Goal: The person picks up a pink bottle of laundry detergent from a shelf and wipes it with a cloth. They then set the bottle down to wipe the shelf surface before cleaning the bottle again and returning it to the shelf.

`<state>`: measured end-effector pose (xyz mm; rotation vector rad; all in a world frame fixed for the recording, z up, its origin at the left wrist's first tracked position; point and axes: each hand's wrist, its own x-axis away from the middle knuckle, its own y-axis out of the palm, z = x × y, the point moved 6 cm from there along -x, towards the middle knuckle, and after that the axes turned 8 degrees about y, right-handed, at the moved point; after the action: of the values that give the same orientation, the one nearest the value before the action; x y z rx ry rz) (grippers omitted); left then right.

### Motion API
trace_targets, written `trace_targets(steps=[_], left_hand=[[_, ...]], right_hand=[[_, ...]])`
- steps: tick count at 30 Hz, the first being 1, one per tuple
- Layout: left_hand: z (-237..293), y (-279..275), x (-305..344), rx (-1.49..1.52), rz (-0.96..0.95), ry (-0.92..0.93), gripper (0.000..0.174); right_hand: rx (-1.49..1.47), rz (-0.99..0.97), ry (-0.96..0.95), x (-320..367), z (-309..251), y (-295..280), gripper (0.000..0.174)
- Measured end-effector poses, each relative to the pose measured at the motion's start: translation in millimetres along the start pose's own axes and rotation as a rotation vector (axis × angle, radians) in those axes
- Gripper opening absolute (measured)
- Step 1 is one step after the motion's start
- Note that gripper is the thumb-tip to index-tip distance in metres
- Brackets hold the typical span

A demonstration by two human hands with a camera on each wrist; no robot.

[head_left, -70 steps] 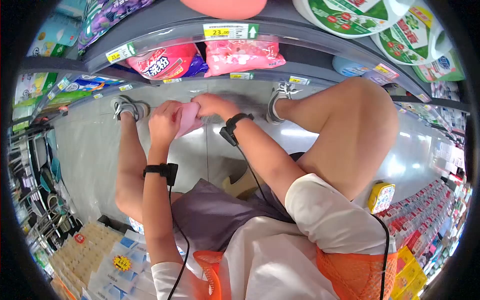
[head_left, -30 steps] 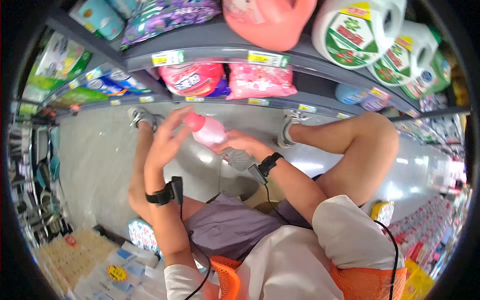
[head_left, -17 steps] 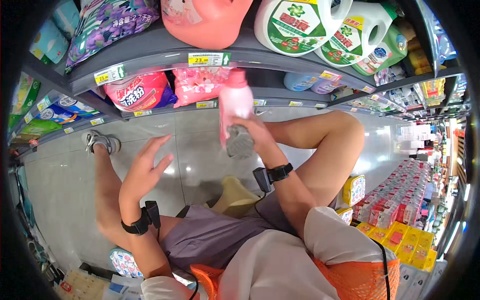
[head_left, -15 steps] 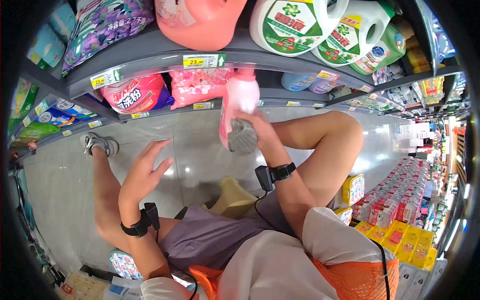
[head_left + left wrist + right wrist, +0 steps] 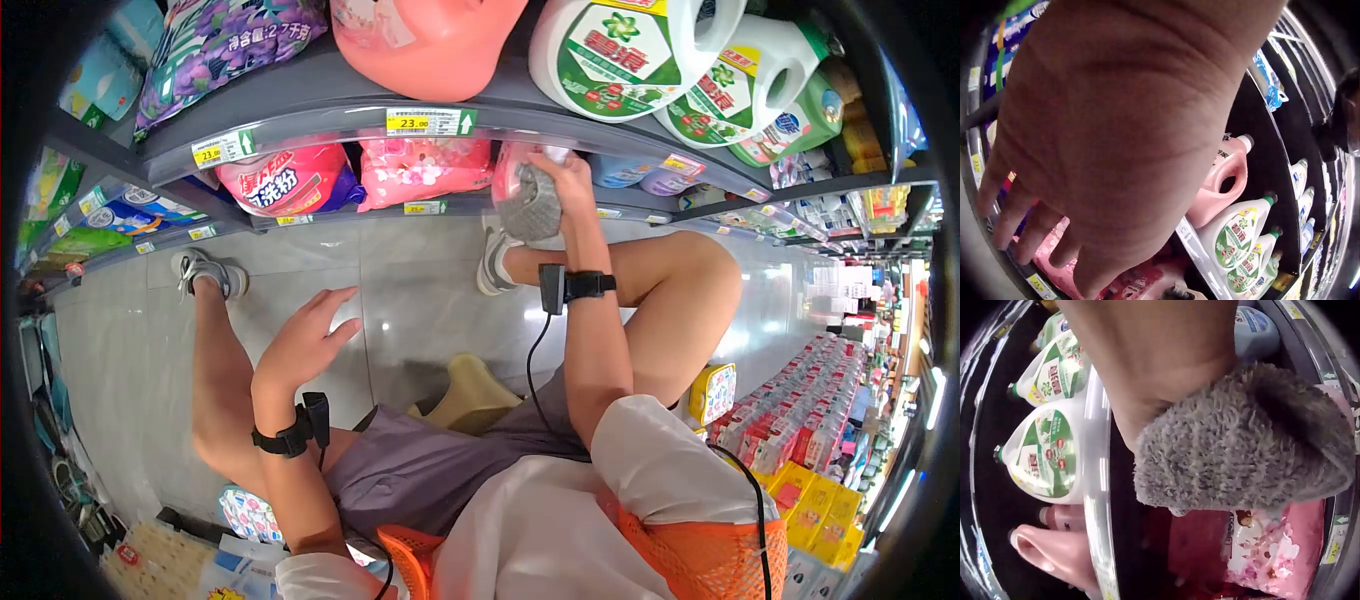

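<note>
At the lower shelf my right hand (image 5: 568,182) grips a pink bottle (image 5: 507,172) together with a fluffy grey cloth (image 5: 530,207). The bottle's cap end is hidden under the upper shelf. In the right wrist view the cloth (image 5: 1210,450) covers most of the fingers. Beside the bottle on the left lies a pink floral bag (image 5: 425,172), and to the right stand blue and purple bottles (image 5: 618,170). My left hand (image 5: 303,345) hovers over the floor with relaxed fingers, holding nothing; its palm side fills much of the left wrist view.
Above, the upper shelf edge (image 5: 330,130) carries price tags. On it stand a large coral jug (image 5: 425,45), white-and-green detergent jugs (image 5: 615,55) and a purple bag (image 5: 230,60). A washing powder bag (image 5: 285,180) lies at lower left. A beige stool (image 5: 470,395) is between the legs.
The left hand let go of the bottle and drew back. My right hand turned the bottle cap-forward and carried it, with the cloth, forward and right to the lower shelf.
</note>
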<state>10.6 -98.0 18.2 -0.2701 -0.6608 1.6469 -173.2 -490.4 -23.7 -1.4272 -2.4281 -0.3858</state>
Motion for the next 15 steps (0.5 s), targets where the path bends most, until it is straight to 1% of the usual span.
trace_targets(steps=[1, 2, 5, 8, 11, 12, 15], left_hand=[[-3.9, 0.5, 1.1, -0.019, -0.006, 0.0, 0.051], [-6.0, 1.0, 1.7, -0.022, -0.012, -0.011, 0.051], [-7.1, -0.9, 3.3, -0.045, -0.019, -0.036, 0.051], [-1.5, -1.5, 0.1, -0.086, -0.028, -0.044, 0.051], [-3.4, 0.4, -1.4, -0.115, -0.055, -0.057, 0.051], [-3.8, 0.8, -1.7, -0.124, -0.059, -0.06, 0.051], [-11.0, 2.2, -4.2, -0.125, -0.067, -0.08, 0.051]], right_hand=[[0.009, 0.029, -0.002, -5.6, -2.3, -3.0, 0.026], [-0.025, -0.019, -0.02, -20.7, 4.8, -8.2, 0.035], [0.025, -0.048, -0.168, -46.1, 5.9, -11.9, 0.04], [-0.021, 0.049, -0.164, -60.6, 9.8, -21.2, 0.054], [0.291, 0.123, -0.241, -69.4, 0.4, -25.2, 0.061], [0.381, 0.151, -0.266, -72.7, -2.2, -28.0, 0.061], [0.491, 0.182, -0.309, -83.4, -6.9, -33.0, 0.06]])
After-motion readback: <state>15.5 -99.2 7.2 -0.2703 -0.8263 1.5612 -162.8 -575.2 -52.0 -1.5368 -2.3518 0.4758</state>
